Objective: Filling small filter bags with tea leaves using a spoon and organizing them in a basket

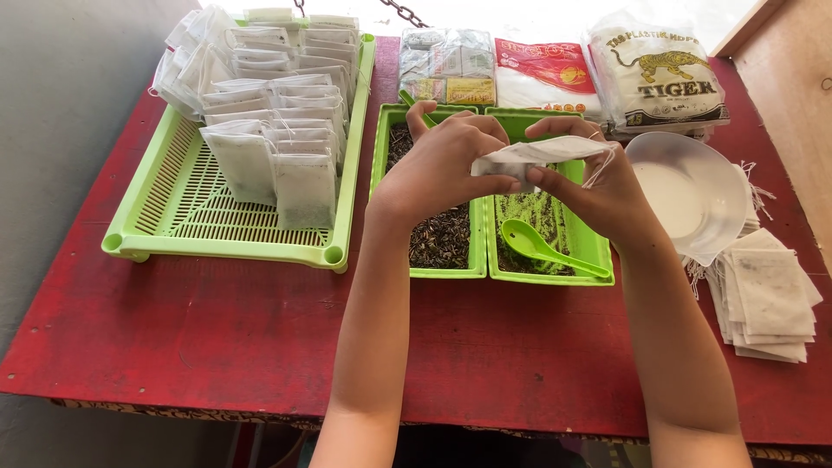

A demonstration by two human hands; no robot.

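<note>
Both the left hand (438,169) and the right hand (598,191) gripped one white pouch (533,156). They hovered above the twin green trays (481,251), where a green spoon (542,247) lay.

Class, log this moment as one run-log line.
left hand: holds small white drawstring pouch | right hand: pinches same pouch | below: two green plastic trays of dried bits, green plastic spoon
</note>
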